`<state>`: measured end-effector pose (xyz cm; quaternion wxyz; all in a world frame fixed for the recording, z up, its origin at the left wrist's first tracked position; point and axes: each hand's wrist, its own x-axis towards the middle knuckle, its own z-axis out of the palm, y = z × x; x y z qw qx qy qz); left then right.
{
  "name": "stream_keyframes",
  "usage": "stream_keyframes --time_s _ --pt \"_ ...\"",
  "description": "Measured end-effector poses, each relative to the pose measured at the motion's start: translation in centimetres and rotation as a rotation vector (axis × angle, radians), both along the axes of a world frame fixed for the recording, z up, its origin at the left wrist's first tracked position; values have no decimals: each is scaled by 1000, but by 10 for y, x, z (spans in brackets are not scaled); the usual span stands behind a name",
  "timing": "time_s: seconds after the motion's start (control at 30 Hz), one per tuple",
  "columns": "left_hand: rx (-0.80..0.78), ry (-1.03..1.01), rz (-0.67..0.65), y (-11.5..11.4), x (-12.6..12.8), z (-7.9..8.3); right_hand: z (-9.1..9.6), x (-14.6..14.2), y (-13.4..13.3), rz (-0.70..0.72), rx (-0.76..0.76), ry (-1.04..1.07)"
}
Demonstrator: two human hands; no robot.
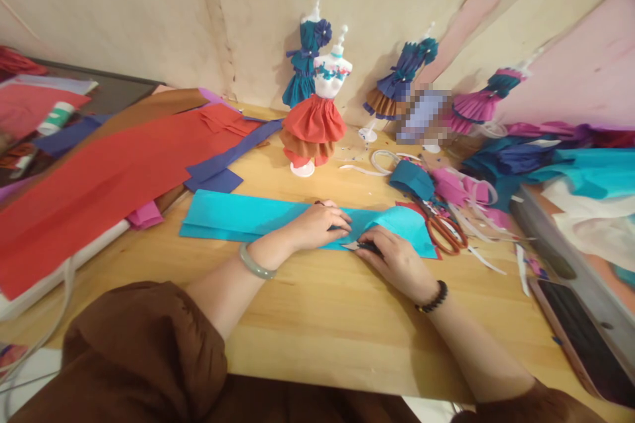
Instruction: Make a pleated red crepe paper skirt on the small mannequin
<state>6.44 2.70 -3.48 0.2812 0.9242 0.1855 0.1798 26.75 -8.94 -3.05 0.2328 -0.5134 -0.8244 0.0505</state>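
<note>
A long folded strip of turquoise crepe paper [238, 211] lies across the table in front of me. My left hand [325, 221] rests on its middle, fingers spread and slightly bent, pressing the paper down. Closed around a dark-handled craft knife is my right hand [394, 261]; the knife's pointed blade [351, 246] points left at the strip's near edge. To the right of the blade the upper layer of paper bulges up in a curve. A red sheet peeks out from under the strip's right end, beside orange-handled scissors [446, 231].
Behind the strip stands a mini dress form in a red and brown skirt [315, 125], with several other dressed forms near the wall. Red paper [114, 178] covers the left side. Scraps and white strips lie right of the scissors; a phone [580, 337] is at the right edge.
</note>
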Motion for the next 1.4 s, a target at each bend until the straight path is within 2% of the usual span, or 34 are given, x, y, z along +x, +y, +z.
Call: stream_keyframes --time_s 1.03,1.4 --pt "-11 -21 -11 0 0 1 0 -13 4 21 -13 -13" --pt "-77 -86 12 -3 1 3 0 -17 6 30 -5 0"
